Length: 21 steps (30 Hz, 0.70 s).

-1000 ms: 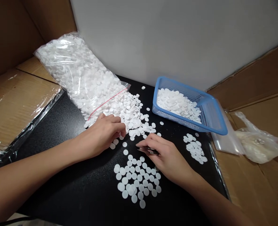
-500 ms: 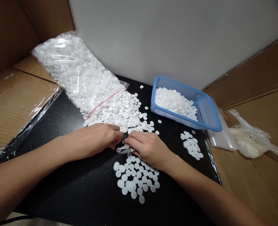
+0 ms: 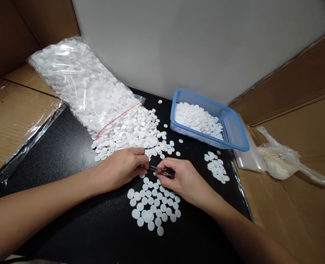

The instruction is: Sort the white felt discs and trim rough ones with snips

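Note:
My left hand (image 3: 126,165) is closed in a pinch in front of the spilled heap of small white discs (image 3: 132,132). What lies between its fingertips is too hidden to make out. Close by, my right hand (image 3: 181,179) grips a pair of thread snips (image 3: 166,171) with a dark handle. The snips' metal blades point left at the left fingertips. Below both hands, several white discs (image 3: 157,202) lie spread on the black tabletop (image 3: 96,223), mostly in a single layer.
A clear zip bag (image 3: 77,80) full of white discs lies at the back left, its mouth toward me. A blue basket (image 3: 206,140) of discs stands at the back right, with a small disc pile (image 3: 217,169) before it. A knotted plastic bag (image 3: 279,161) rests on cardboard at the right.
My right hand has turned, and the snips' dark handle now shows, with the blades by my left fingertips. The left hand has shifted slightly right and down. The whole view has slid a little.

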Each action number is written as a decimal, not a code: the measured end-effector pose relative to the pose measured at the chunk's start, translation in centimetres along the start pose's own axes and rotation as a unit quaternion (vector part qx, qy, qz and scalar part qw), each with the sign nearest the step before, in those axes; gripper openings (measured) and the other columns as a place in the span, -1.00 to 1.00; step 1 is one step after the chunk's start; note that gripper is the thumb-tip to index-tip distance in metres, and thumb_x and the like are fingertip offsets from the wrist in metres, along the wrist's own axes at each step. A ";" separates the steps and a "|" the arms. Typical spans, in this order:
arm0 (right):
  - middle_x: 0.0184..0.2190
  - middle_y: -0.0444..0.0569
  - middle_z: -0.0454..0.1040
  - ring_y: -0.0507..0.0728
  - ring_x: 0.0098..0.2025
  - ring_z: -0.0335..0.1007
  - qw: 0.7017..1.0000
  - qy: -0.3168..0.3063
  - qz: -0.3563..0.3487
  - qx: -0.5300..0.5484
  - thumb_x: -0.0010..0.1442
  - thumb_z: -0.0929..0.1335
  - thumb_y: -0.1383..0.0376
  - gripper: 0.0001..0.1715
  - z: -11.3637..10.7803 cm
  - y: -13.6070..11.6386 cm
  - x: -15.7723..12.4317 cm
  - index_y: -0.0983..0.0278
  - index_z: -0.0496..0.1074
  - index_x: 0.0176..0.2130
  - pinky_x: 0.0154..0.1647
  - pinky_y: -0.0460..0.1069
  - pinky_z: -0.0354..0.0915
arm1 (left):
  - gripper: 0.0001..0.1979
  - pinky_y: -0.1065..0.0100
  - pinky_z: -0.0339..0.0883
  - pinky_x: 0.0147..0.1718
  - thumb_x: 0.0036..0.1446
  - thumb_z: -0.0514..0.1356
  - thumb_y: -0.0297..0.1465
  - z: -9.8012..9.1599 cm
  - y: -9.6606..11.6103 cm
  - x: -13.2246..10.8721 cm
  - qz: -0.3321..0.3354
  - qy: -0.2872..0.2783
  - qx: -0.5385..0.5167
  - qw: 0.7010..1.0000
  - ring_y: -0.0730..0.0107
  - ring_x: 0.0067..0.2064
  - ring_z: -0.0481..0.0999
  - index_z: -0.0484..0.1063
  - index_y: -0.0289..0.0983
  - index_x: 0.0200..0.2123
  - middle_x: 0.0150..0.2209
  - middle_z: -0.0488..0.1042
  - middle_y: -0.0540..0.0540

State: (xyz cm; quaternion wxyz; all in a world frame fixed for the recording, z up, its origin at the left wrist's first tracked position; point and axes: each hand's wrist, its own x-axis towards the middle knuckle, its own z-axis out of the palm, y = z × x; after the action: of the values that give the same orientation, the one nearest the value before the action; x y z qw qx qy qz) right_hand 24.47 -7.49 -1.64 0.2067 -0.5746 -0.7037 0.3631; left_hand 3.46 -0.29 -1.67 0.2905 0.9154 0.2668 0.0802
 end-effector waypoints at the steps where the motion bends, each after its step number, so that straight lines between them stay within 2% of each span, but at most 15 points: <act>1: -0.44 -0.18 0.45 0.01 -0.44 0.32 1.000 0.007 0.000 -0.002 0.14 0.38 0.46 -0.86 0.1 0.0 0.0 0.23 0.42 -0.41 -0.42 -0.10 0.19 | -0.94 0.43 0.21 -0.41 0.21 0.25 -0.55 0.0 0.0 0.0 -0.001 0.006 -0.003 1.000 0.43 -0.37 0.43 0.50 -0.29 -0.30 -0.34 0.39 0.01; 6: -0.47 -0.19 0.43 0.02 -0.45 0.31 1.000 0.021 0.009 -0.004 0.14 0.38 0.43 -0.87 0.2 0.0 0.2 0.22 0.39 -0.41 -0.44 -0.09 0.17 | -0.93 0.41 0.24 -0.38 0.24 0.23 -0.52 0.2 -0.2 0.2 -0.004 0.032 -0.001 0.999 0.40 -0.35 0.44 0.53 -0.30 -0.28 -0.34 0.39 -0.01; 11: -0.51 -0.23 0.37 0.02 -0.48 0.27 0.998 0.028 0.044 -0.017 0.11 0.33 0.49 -0.82 -0.6 0.4 0.1 0.20 0.37 -0.36 -0.44 -0.08 0.16 | -0.87 0.37 0.29 -0.34 0.29 0.19 -0.50 0.5 0.0 0.4 -0.004 0.039 0.007 0.999 0.35 -0.31 0.47 0.56 -0.30 -0.19 -0.33 0.41 -0.03; 15: -0.43 -0.18 0.42 0.04 -0.41 0.32 0.999 0.038 0.015 -0.017 0.11 0.30 0.51 -0.79 -0.9 0.6 0.0 0.20 0.39 -0.34 -0.39 -0.07 0.20 | -0.87 0.34 0.33 -0.30 0.27 0.20 -0.50 0.7 0.0 0.6 -0.008 0.052 0.001 0.999 0.30 -0.25 0.50 0.52 -0.29 -0.14 -0.28 0.46 -0.05; 18: -0.34 -0.13 0.43 0.06 -0.36 0.34 0.999 0.033 -0.014 -0.011 0.14 0.29 0.52 -0.78 -0.8 0.5 -0.1 0.21 0.42 -0.32 -0.36 -0.06 0.22 | -0.84 0.35 0.34 -0.29 0.28 0.15 -0.53 0.2 -0.3 0.5 -0.012 0.062 -0.023 0.998 0.32 -0.23 0.51 0.51 -0.28 -0.14 -0.25 0.48 -0.06; 21: -0.35 -0.12 0.41 0.05 -0.38 0.33 1.000 -0.004 -0.014 0.001 0.16 0.30 0.51 -0.78 -0.7 0.3 -0.1 0.22 0.44 -0.36 -0.41 -0.06 0.20 | -0.83 0.38 0.33 -0.29 0.31 0.11 -0.52 -1.1 -0.7 0.1 -0.028 0.072 -0.047 0.996 0.35 -0.24 0.50 0.52 -0.29 -0.19 -0.25 0.47 -0.06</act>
State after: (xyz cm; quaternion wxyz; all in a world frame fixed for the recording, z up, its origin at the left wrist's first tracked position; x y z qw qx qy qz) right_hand 25.21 -7.36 -1.41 0.2091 -0.5627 -0.7126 0.3631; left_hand 2.95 0.77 -1.15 0.3150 0.8847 0.3090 0.1501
